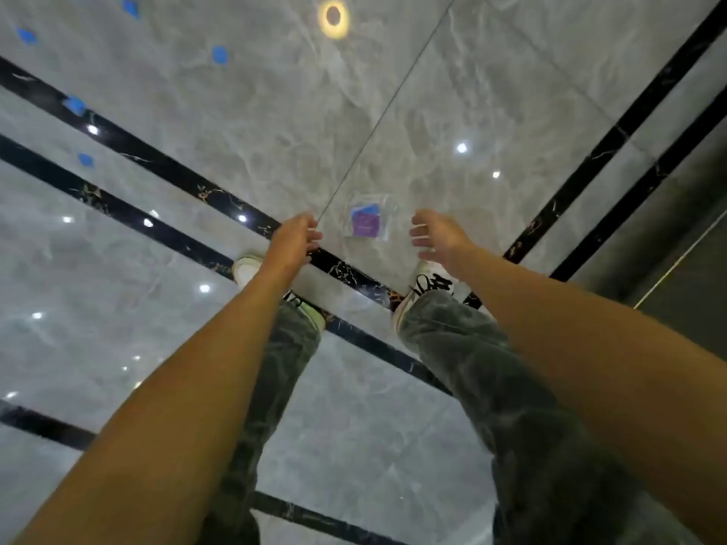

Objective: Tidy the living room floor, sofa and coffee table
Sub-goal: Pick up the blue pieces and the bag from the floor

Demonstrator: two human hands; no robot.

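Observation:
A small clear plastic packet (368,221) with a purple and blue card inside lies flat on the glossy grey marble floor (244,112), just ahead of my feet. Both my arms reach down toward it. My left hand (295,239) hangs to the left of the packet with its fingers loosely curled and nothing in it. My right hand (436,236) hovers to the right of the packet, fingers spread and relaxed, apart from it.
Black marble inlay strips (157,167) cross the floor diagonally. Several small blue scraps (219,55) lie on the tiles at the upper left. My white sneakers (429,285) stand on a strip. A dark panel (676,245) runs along the right edge.

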